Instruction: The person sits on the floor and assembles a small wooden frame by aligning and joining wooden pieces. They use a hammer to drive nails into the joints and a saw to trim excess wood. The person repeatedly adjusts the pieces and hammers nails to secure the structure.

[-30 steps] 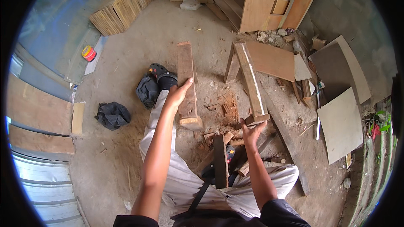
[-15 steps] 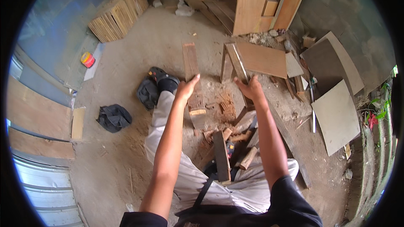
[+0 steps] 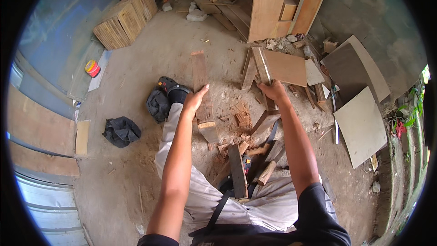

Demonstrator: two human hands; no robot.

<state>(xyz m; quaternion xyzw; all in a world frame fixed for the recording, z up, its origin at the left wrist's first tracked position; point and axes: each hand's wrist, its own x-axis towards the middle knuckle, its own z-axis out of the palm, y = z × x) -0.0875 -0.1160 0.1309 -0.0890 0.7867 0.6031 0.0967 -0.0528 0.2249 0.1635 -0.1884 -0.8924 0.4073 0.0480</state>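
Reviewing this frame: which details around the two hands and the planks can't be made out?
Head view only:
- Left hand on the narrow plank: palm faces down, so the contact underneath is hidden.
- Right hand on the slanted plank: fingers curl under, grip unclear.
- Dark object between the legs: covered by wood offcuts.

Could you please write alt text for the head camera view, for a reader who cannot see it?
Seen from above, a seated person's left hand rests on a narrow wooden plank lying on a dirt floor, while the right hand grips a second wood strip. Wood scraps, flat boards and a bamboo crate lie around.
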